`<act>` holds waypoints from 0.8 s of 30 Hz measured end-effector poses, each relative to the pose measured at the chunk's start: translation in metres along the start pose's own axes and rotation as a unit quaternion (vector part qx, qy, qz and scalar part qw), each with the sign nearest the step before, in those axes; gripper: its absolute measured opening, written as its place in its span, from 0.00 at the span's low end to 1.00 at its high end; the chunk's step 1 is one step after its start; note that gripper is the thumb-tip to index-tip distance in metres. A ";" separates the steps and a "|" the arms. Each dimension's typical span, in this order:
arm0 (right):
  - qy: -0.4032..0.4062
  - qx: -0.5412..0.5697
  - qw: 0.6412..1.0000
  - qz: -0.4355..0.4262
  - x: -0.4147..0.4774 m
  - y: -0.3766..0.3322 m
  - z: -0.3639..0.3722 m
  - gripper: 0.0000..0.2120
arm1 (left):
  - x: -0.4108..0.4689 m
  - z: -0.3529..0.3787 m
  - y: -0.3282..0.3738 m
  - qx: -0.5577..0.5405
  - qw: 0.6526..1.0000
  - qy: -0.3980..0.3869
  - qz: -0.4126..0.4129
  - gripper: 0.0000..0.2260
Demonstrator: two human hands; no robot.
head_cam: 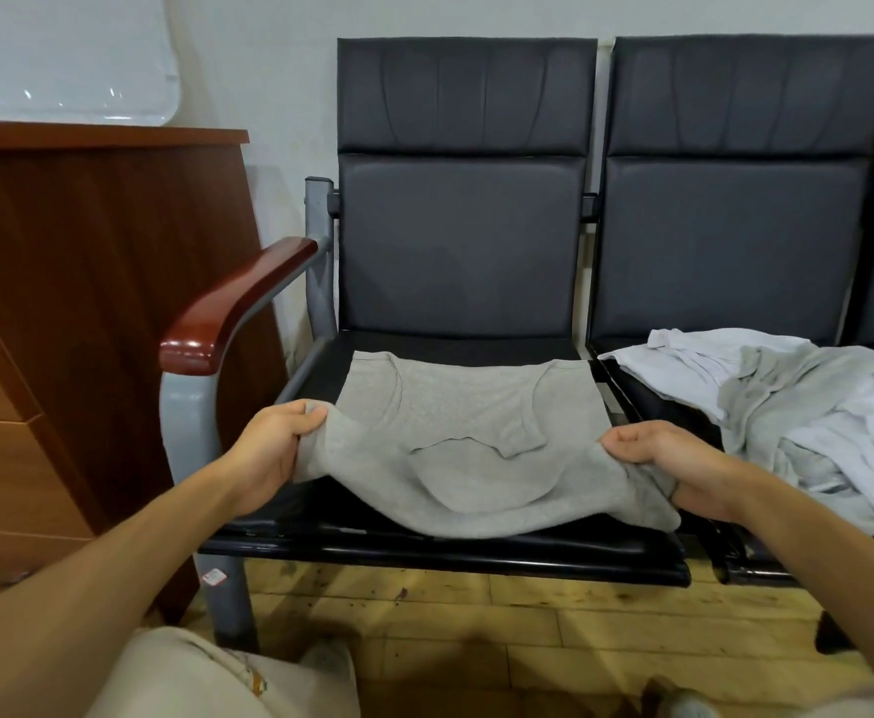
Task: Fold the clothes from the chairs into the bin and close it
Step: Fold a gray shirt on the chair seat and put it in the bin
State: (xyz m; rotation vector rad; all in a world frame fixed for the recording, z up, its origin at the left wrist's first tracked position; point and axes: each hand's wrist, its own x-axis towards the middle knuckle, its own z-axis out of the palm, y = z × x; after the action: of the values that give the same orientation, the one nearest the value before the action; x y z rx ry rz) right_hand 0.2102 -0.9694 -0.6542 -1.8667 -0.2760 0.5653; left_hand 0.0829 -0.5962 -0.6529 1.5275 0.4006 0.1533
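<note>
A grey shirt (455,406) lies spread on the seat of the left black chair (455,241), its near part lifted and folded over. My left hand (274,443) grips the shirt's near left edge. My right hand (668,458) grips its near right edge. On the seat of the right chair (735,199) lies a loose heap of white and grey clothes (797,412). No bin is in view.
A wooden cabinet (87,303) stands at the left, close to the chair's red wooden armrest (232,308). The floor (476,629) in front of the chairs is wooden. My knee (191,681) shows at the bottom left.
</note>
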 end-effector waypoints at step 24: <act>0.359 -0.193 0.907 -0.106 0.100 -0.029 -0.023 0.09 | 0.122 0.027 0.021 0.063 0.965 0.227 0.118 0.08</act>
State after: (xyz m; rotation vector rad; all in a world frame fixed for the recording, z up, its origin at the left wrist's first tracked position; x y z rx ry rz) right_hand 0.3102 -0.9328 -0.6455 -2.2506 -0.0931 -0.3703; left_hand 0.2083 -0.5783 -0.6516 1.6595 0.5984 0.6849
